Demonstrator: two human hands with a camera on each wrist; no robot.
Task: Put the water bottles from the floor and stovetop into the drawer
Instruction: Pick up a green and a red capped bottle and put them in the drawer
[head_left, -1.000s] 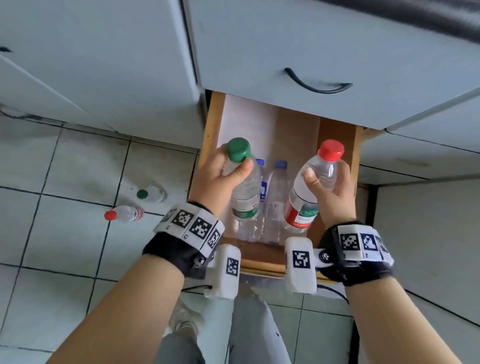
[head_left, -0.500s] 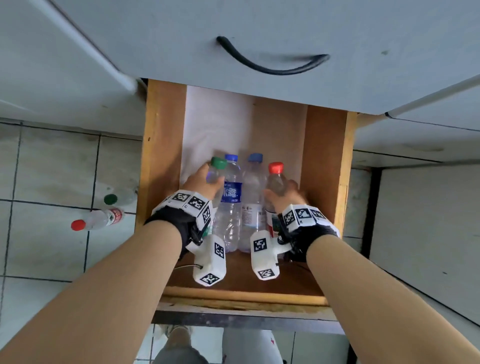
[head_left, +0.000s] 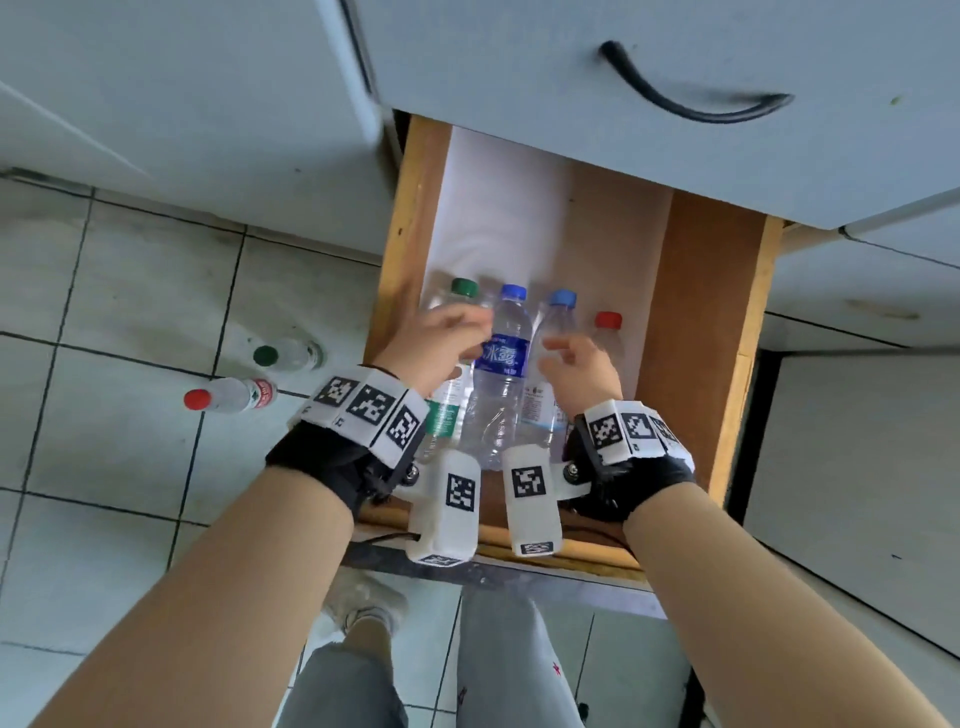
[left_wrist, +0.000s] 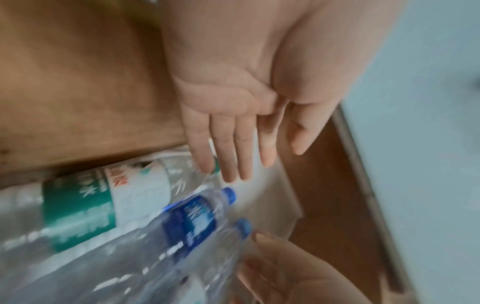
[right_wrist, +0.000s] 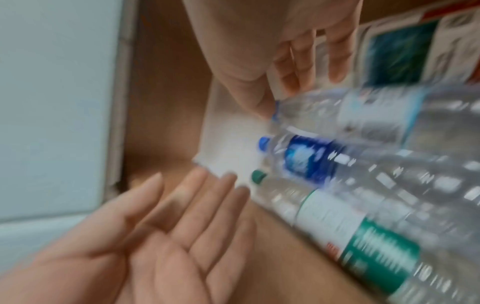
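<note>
In the open wooden drawer (head_left: 696, 332), four clear plastic water bottles lie side by side, caps pointing to the back edge: a green-capped bottle with green label (head_left: 457, 332) against the left wall, a dark-blue-capped bottle with blue label (head_left: 503, 358), a light-blue-capped bottle (head_left: 553, 332), and a red-capped bottle (head_left: 608, 332) nearest the right wall. My left hand (head_left: 441, 343) hovers just over the green-capped one, fingers (left_wrist: 233, 144) straight and spread, holding nothing. My right hand (head_left: 582, 369) is above the gap between the light-blue and red-capped bottles, fingers (right_wrist: 306, 59) loose, also empty.

Left to do, as I judge it: two more on the tiled floor (head_left: 104, 291) left of the drawer, a green-capped floor bottle (head_left: 285, 355) standing, a red-capped floor bottle (head_left: 228, 396) seemingly lying. Stovetop not in view; cannot tell what remains there.

Bottles look thin-walled, ribbed, full or nearly so; wrist views blurred.
</note>
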